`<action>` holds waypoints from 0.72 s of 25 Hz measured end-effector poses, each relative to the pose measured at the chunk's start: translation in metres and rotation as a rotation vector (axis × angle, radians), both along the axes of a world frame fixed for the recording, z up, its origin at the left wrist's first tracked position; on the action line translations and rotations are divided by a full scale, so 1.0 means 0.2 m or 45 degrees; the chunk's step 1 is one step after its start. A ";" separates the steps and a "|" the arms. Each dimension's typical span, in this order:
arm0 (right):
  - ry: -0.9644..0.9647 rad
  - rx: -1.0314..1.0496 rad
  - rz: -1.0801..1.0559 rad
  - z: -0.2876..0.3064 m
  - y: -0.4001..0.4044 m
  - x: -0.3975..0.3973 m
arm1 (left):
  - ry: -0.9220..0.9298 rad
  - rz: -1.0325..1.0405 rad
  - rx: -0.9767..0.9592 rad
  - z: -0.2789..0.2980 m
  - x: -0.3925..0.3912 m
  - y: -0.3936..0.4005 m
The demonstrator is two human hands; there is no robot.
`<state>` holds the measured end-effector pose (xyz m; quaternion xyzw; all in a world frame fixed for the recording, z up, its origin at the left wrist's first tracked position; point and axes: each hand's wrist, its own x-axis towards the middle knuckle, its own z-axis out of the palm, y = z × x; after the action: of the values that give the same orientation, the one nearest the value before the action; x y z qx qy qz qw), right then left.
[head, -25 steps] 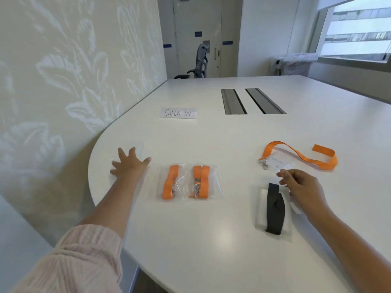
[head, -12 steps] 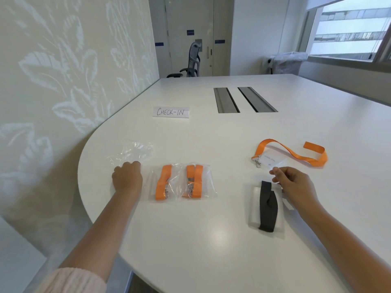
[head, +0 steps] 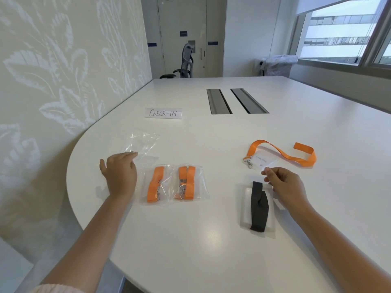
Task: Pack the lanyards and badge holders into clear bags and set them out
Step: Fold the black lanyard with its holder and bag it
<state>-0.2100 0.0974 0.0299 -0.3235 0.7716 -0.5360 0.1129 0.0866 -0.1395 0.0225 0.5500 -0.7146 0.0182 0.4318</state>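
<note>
Left hand: the left hand (head: 121, 174) lies at about nine o'clock on the surface (head: 211, 240), fingers curled, their tips pinching the near edge of an empty clear bag (head: 141, 144) that spreads away toward ten o'clock.
Right hand: the right hand (head: 284, 185) hovers at about three o'clock, thumb and forefinger nipped together. It seems to pinch a clear edge beside the black lanyard; I cannot tell for certain what it has.
Packed bags: two bagged orange lanyards (head: 174, 182) lie side by side at centre, just right of the left hand.
Black lanyard: a folded black lanyard (head: 258, 206) rests on a clear holder or bag at four o'clock, just beside the right hand.
Loose lanyard: an unpacked orange lanyard (head: 282, 152) with its badge holder (head: 262, 161) clipped on sprawls at two o'clock, just beyond the right hand.
Sign: a CHECK-IN card (head: 163, 113) stands at twelve o'clock.
Step in hand: by my reckoning, fetching a fresh bag for the next set, with two sets done.
Next move: I judge the bag must be drawn in and its mouth opened, which likely needs both hands, then the loose lanyard folded small enough to slip inside with its holder.
</note>
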 end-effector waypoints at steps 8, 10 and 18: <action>0.053 -0.146 0.016 0.05 0.03 0.02 | -0.057 -0.616 -0.130 0.20 -0.44 0.41; 0.003 -0.240 0.052 0.07 0.04 0.03 | -0.138 -0.791 -0.176 0.20 -0.54 0.53; -0.285 -0.491 0.014 0.11 0.06 -0.02 | -0.360 -1.147 -0.186 0.14 -0.68 0.62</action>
<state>-0.2132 0.1103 0.0523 -0.2817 0.6358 -0.7055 0.1369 -0.0495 -0.0152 0.0500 0.1457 -0.9306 -0.0458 0.3328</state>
